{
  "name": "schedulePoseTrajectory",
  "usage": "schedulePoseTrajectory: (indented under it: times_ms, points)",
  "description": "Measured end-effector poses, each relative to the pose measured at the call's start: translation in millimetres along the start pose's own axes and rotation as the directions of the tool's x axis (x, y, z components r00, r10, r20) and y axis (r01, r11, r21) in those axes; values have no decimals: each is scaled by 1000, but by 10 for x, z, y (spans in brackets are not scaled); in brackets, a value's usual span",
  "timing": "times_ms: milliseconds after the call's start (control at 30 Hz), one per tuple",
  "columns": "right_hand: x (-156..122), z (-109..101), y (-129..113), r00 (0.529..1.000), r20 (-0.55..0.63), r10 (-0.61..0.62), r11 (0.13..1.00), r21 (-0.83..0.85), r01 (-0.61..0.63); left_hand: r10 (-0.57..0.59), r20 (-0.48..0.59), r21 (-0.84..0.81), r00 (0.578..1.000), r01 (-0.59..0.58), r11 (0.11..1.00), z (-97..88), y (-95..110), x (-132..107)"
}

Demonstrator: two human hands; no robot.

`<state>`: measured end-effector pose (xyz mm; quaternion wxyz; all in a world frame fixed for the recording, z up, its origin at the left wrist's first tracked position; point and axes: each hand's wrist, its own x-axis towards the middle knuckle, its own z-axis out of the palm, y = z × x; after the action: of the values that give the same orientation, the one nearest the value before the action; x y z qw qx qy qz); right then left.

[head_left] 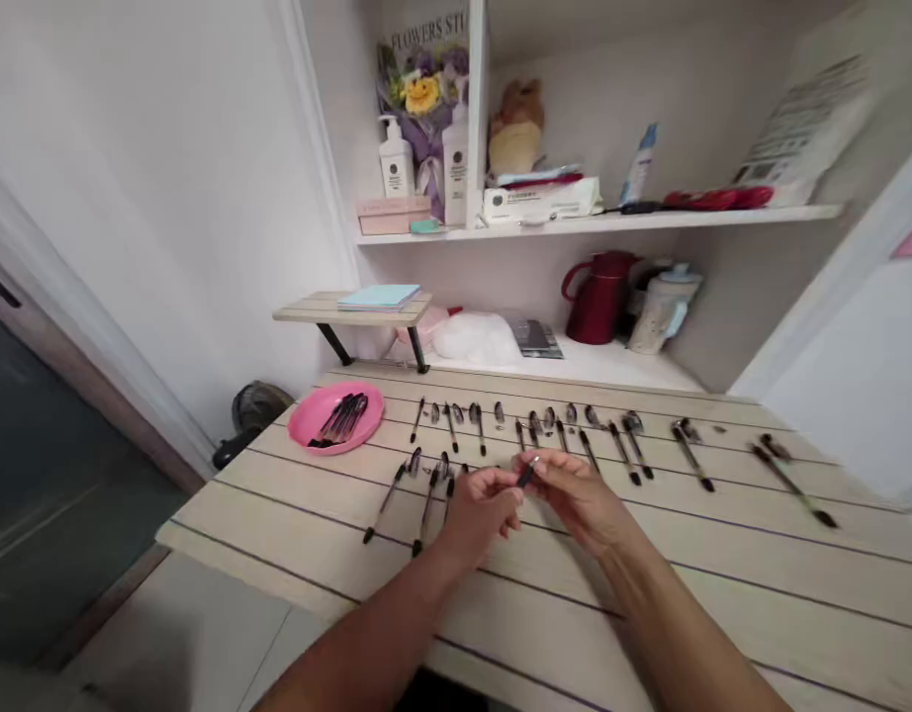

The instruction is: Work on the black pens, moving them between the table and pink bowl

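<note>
My left hand (480, 514) is closed around a pen, whose black grip end (528, 473) sticks out between the fingers. My right hand (579, 499) pinches at the light-coloured tip of that pen. Most of the pen's barrel is hidden in the left hand. Around both hands lie several pens and dark pen parts in rows. One pen (386, 504) lies at the left of the nearer row, and another pen (793, 485) lies far right. A pink plate (300, 427) at the left holds a bundle of black pens (343, 419).
The slatted wooden table (693, 593) ends at a front-left edge above the floor. A small riser (315, 309) carries blue paper (378, 297). Behind stand a red jug (600, 302), a pale bottle (662, 309) and a shelf (649, 222) with bottles and boxes.
</note>
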<state>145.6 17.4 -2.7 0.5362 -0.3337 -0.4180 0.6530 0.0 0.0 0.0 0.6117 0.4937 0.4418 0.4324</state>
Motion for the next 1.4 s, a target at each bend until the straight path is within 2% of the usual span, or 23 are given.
schedulePoseTrajectory:
  times_ms: [200,400,633,733,800,833,867,933,1000,1033,1067,1100,1167,1233,1300,1333,1400]
  points:
    - [20,-12,54,996,-89,-26,999,-36,23,5,-4,12,1000,-5,1000,-6,-33,13]
    - [3,2,14,997,-72,-1,999,-50,-2,18,-27,-17,999,-18,1000,11,-20,17]
    - [25,-4,59,987,-158,-21,996,-84,8,16,-56,17,998,-15,1000,0,0,18]
    - [54,-29,67,989,-144,-19,992,-123,1,37,-125,-19,992,-39,999,-29,19,48]
    - [76,-32,88,980,-190,-65,962,-274,10,61,-199,-83,978,-79,993,-55,33,78]
    - [85,-24,109,972,-209,-110,913,-407,16,71,-236,-116,969,-100,988,-68,38,92]
    - [93,-6,139,963,-215,-166,828,-561,17,76,-264,-143,961,-117,983,-80,42,104]
    - [104,50,219,950,-176,-257,562,-827,-1,79,-291,-174,953,-134,976,-98,43,119]
    - [113,115,310,950,-118,-291,302,-953,-26,80,-289,-184,954,-138,973,-109,36,121]
    - [120,142,352,950,-103,-294,218,-975,-39,84,-276,-183,958,-138,973,-112,29,118]
    - [130,160,385,951,-94,-293,175,-984,-44,89,-261,-180,961,-139,974,-115,20,113]
    - [142,168,406,953,-89,-288,171,-984,-40,96,-249,-175,964,-142,974,-116,10,108]
    - [170,150,404,950,-114,-290,272,-962,-32,106,-227,-160,968,-144,976,-118,-8,97]
    - [194,96,340,952,-164,-259,496,-868,-15,98,-212,-146,972,-130,981,-114,-23,89]
    - [202,28,234,958,-213,-195,764,-645,12,71,-188,-127,980,-96,987,-101,-32,81]
    - [199,-4,174,958,-230,-170,869,-494,36,54,-171,-114,984,-74,991,-91,-34,77]
    - [184,-54,60,950,-266,-166,970,-217,108,24,-135,-79,991,-34,996,-66,-35,67]
